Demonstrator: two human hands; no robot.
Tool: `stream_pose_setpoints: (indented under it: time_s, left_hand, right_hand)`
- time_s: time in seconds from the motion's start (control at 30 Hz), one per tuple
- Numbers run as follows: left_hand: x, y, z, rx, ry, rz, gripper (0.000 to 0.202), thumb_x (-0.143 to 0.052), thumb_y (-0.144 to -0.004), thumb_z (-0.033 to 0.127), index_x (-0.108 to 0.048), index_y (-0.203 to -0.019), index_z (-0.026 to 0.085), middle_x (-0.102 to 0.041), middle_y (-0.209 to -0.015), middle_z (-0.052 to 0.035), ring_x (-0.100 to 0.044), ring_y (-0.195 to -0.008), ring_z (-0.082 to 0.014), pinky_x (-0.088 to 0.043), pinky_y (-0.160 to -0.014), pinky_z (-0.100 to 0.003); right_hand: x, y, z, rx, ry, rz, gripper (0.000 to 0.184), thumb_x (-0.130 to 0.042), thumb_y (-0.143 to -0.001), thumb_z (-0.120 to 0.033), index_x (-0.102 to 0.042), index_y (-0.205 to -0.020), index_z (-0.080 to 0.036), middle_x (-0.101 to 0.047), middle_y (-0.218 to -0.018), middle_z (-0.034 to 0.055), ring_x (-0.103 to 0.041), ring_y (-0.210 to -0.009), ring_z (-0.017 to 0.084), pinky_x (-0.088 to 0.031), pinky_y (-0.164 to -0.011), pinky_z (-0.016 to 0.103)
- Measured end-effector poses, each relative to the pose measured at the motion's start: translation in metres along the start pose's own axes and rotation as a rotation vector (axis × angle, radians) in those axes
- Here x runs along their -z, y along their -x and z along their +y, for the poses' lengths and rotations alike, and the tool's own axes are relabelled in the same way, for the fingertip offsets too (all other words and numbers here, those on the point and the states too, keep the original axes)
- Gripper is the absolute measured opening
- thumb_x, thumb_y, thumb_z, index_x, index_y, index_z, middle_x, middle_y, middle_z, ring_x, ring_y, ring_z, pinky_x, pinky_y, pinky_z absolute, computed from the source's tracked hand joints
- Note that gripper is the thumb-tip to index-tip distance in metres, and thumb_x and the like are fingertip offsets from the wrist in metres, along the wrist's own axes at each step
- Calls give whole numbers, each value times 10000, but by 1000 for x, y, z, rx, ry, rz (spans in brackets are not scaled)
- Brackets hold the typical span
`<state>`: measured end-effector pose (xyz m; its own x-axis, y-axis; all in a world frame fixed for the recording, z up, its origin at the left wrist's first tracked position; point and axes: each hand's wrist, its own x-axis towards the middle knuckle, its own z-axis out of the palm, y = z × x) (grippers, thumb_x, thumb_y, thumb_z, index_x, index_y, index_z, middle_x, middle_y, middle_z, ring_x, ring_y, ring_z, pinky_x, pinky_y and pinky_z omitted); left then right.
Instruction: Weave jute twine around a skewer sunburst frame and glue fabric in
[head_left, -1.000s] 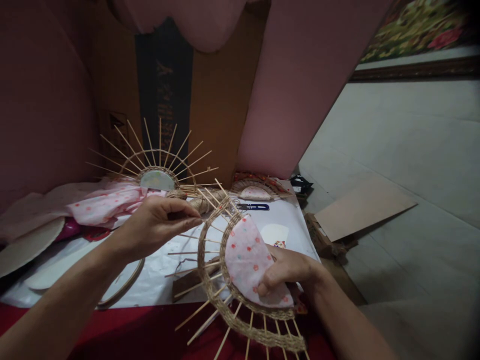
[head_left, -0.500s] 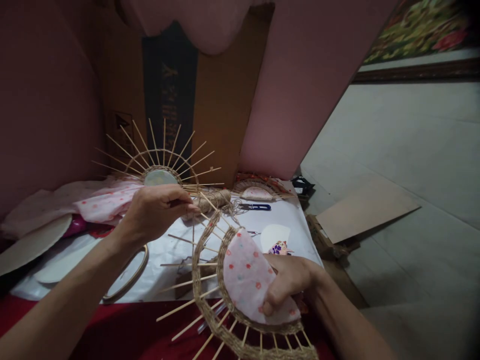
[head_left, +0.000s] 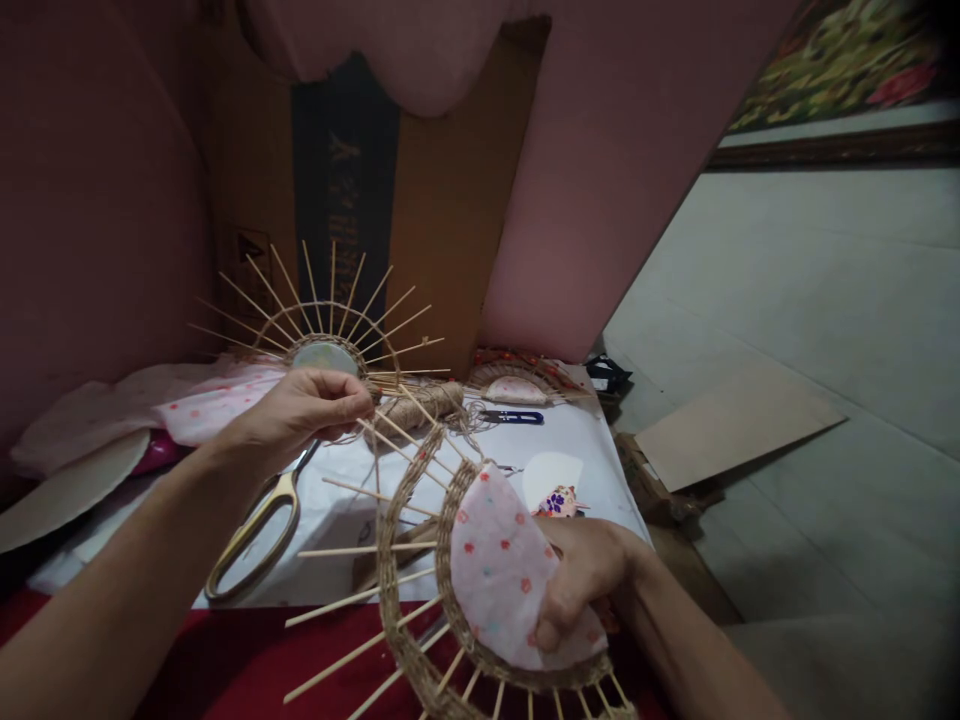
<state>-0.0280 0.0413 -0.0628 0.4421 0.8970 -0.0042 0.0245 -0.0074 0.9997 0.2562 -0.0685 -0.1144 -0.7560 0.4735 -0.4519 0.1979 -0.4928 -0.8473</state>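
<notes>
My right hand [head_left: 581, 580] grips a half-round woven piece [head_left: 420, 600] by its pink dotted fabric centre [head_left: 491, 560]; thin sticks fan out from it through rows of jute twine. My left hand [head_left: 304, 410] is pinched shut above and left of it, holding a thin jute strand [head_left: 375, 450] that runs down to the weave. A roll of jute twine [head_left: 420, 402] lies just behind the piece. Large gold-handled scissors [head_left: 259, 530] lie on the white sheet below my left wrist.
A second stick sunburst piece [head_left: 322, 330] leans against a cardboard box [head_left: 420, 200] at the back. Small blue snips [head_left: 517, 416], another woven half-piece [head_left: 517, 382], pink fabric [head_left: 217, 405] and cut card shapes [head_left: 551, 470] lie on the white sheet. Bare floor and a cardboard sheet [head_left: 735, 425] are to the right.
My left hand has drawn the strand up and to the left, uncovering the scissors. My right hand has turned the woven piece and lowered it toward me.
</notes>
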Motion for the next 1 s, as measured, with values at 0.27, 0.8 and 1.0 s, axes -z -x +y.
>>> stream_pose_setpoints:
  time_s: [0.27,0.8,1.0]
  left_hand:
    - [-12,-11,-21,24,100,-65,353,-732,-662,379,-472,-559,164,-384,-462,68,-297,-407,-45,-194,-407,-192]
    - [-49,-13,-36,136,50,-141,228,-609,-666,205,-440,-517,172,-325,-431,82,-229,-410,-37,-110,-425,-241]
    - [-32,-15,-29,202,72,-137,390,-700,-667,352,-392,-501,181,-302,-414,90,-182,-374,-31,-87,-398,-221]
  right_hand:
    - [0,2,-5,-10,-17,35,353,-810,-417,-143,-607,-704,-113,-611,-647,-30,-521,-546,82,-432,-505,188]
    - [0,2,-3,16,25,17,346,-823,-423,-166,-605,-686,-111,-606,-644,-27,-527,-553,85,-447,-516,192]
    - [1,2,-1,-7,26,6,371,-823,-412,-150,-613,-714,-104,-613,-666,-15,-539,-575,89,-453,-495,173]
